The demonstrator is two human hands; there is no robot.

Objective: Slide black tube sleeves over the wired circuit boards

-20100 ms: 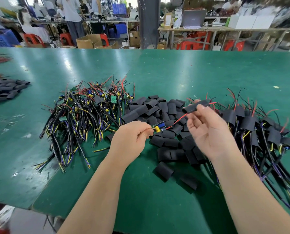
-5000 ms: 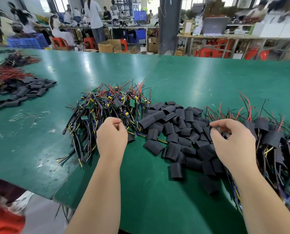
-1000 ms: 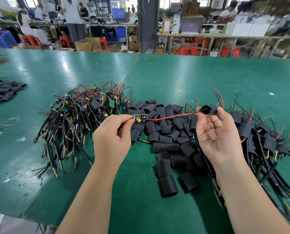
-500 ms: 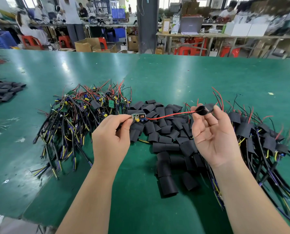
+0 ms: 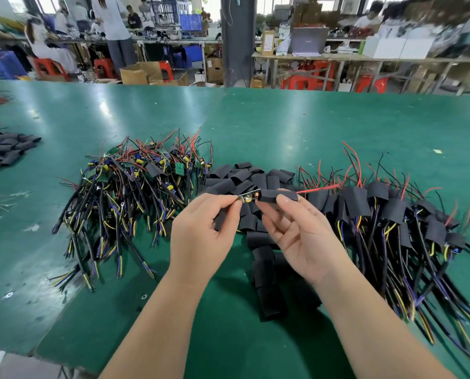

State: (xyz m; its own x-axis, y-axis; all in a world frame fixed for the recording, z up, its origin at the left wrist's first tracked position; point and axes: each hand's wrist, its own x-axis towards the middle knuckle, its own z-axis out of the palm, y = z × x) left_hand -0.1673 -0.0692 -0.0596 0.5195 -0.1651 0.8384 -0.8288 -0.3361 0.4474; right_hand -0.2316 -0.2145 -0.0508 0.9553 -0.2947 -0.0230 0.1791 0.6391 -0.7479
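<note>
My left hand (image 5: 201, 236) pinches a small wired circuit board (image 5: 248, 197) by its left end, above the sleeve pile. My right hand (image 5: 299, 236) pinches a black tube sleeve (image 5: 276, 196) between thumb and fingers; the sleeve's mouth sits right at the board's right end. The board's red wire (image 5: 317, 189) runs through the sleeve and sticks out to the right. A heap of loose black sleeves (image 5: 244, 179) lies under both hands. Bare wired boards (image 5: 135, 187) are heaped to the left, sleeved ones (image 5: 392, 214) to the right.
All of it lies on a green table (image 5: 283, 127) whose front edge runs close to me. Another pile of black sleeves (image 5: 4, 151) sits at the far left. Beyond the table are other benches, red stools, boxes and people.
My right hand has slid the sleeve leftwards along the red wire, from its far end up to the board. The two hands have come close together.
</note>
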